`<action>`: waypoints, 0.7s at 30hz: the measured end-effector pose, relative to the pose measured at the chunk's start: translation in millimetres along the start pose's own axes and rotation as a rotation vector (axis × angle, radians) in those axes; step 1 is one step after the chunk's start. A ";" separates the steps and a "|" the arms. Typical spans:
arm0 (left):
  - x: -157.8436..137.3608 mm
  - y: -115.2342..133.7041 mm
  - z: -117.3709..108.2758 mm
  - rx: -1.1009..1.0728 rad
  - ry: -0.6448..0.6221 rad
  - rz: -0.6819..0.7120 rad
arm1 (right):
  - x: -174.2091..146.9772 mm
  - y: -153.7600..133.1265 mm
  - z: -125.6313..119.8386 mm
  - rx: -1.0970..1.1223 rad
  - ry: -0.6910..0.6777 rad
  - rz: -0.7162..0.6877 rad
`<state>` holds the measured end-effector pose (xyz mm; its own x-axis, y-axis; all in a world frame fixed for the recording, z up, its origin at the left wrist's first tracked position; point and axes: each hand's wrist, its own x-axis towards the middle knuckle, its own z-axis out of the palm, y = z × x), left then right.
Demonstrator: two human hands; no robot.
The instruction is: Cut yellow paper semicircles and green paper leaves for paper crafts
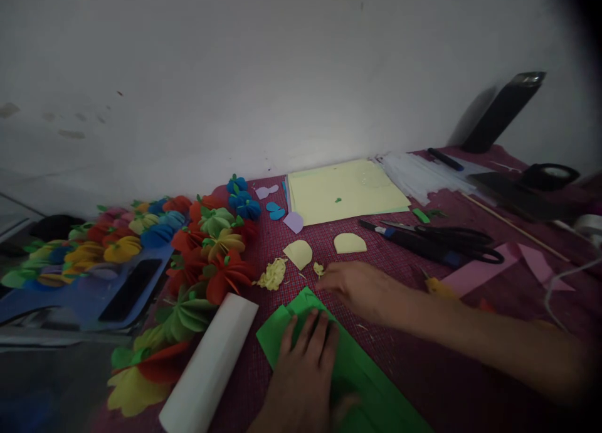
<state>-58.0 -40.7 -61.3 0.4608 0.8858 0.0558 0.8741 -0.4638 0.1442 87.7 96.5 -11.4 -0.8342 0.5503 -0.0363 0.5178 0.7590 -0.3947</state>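
My left hand (303, 373) lies flat with fingers extended on a stack of green paper (371, 386). Just beyond the stack, my right hand (357, 288) reaches in from the right, its fingers bent together low over the cloth. What they hold, if anything, is hidden. A small pale-yellow paper scrap (318, 270) lies right at its fingers. To the left is a heap of curly yellow shavings (271, 275). Two rounded pale-yellow paper pieces, one near the heap (298, 255) and one farther right (350, 243), lie beyond the hands.
Folded paper flowers (228, 273) crowd the left side beside a white roll (209, 367). Yellow sheets (341, 191) lie at the back by the wall. Scissors (451, 235), pink paper strips (489, 270), a thin stick (515, 226) and a black tape roll (551, 176) are at right.
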 end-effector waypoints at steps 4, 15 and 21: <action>-0.2 -0.3 3.3 0.035 0.011 -0.006 | -25.4 -6.4 18.1 -0.115 0.001 -0.130; 1.4 3.7 -0.2 0.137 0.070 -0.011 | -28.8 -4.3 38.8 -0.324 0.063 -0.168; 0.3 3.7 -0.3 0.175 0.109 0.007 | -28.9 -2.1 40.2 -0.301 0.059 -0.174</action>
<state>-54.7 -42.1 -60.5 0.4556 0.8749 0.1640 0.8888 -0.4572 -0.0301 103.1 65.0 -46.4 -0.9068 0.4166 0.0645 0.4093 0.9067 -0.1021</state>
